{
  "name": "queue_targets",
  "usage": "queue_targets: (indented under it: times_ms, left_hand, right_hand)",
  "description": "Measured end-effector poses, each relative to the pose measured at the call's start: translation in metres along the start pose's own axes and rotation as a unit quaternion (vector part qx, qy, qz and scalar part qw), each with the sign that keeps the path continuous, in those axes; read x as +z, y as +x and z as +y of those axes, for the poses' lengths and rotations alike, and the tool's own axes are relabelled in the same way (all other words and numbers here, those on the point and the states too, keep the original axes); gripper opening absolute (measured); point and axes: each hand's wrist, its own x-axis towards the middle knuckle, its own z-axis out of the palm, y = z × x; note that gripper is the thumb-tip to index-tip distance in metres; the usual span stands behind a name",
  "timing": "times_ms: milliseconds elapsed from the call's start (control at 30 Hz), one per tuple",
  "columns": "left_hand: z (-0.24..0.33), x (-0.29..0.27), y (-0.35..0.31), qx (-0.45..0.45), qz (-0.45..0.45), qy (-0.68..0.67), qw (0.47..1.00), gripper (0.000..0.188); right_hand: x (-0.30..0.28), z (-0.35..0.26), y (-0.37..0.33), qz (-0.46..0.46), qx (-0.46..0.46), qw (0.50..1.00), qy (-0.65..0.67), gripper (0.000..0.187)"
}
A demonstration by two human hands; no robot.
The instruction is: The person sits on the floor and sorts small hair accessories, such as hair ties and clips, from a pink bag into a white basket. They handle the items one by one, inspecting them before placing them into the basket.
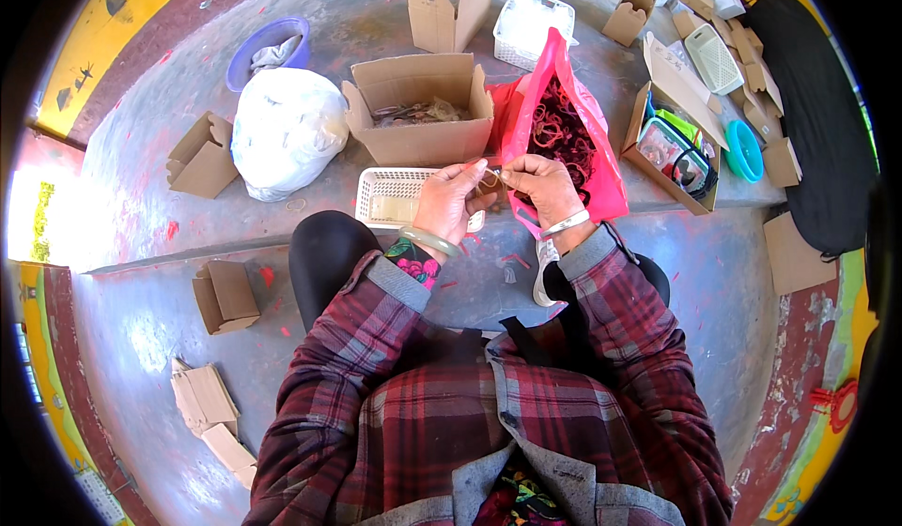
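Observation:
Close together in the middle, my left hand (445,203) and my right hand (547,193) are both closed in a pinch on a thin tan loop (489,179). A small shiny bit shows at the right fingertips; its kind is too small to tell. Beneath my left hand sits a cream plastic basket (376,208), partly covered by it. Just beyond my right hand, a bright pink plastic bag (606,164) stands open, full of dark red loops (562,131) like hair ties. Behind the basket is an open cardboard box (418,143) with small packed items.
A stuffed white plastic bag (287,131) and a purple basin (301,49) stand left. Farther back are another filled carton (440,21) and a white basket (517,52). A carton of mixed things (658,171) and a turquoise bowl (744,150) lie right. A step edge (225,242) crosses the floor.

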Motion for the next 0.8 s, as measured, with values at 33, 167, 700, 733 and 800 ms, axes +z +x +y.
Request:
queue_targets:
  times_ms: [33, 167, 700, 733, 800]
  left_hand:
    - [0.0, -0.001, 0.0, 0.004, -0.002, -0.001, 1.0, 0.021]
    - [-0.001, 0.004, -0.001, 0.023, -0.027, 0.003, 0.999, 0.021]
    - [0.0, 0.003, -0.001, 0.017, -0.046, 0.018, 0.999, 0.016]
    - [0.0, 0.004, -0.001, 0.018, -0.047, 0.012, 0.999, 0.017]
    - [-0.002, 0.004, 0.0, 0.03, -0.036, 0.03, 0.998, 0.019]
  right_hand:
    - [0.001, -0.004, -0.001, -0.002, 0.009, 1.0, -0.006, 0.007]
    - [-0.004, -0.01, -0.003, -0.018, 0.068, 0.997, 0.029, 0.007]
    - [0.003, -0.006, -0.002, 0.029, -0.002, 0.999, -0.016, 0.01]
    - [0.004, -0.003, -0.002, 0.034, -0.004, 0.999, -0.013, 0.01]
    - [0.007, -0.003, -0.001, 0.034, -0.015, 0.999, -0.034, 0.009]
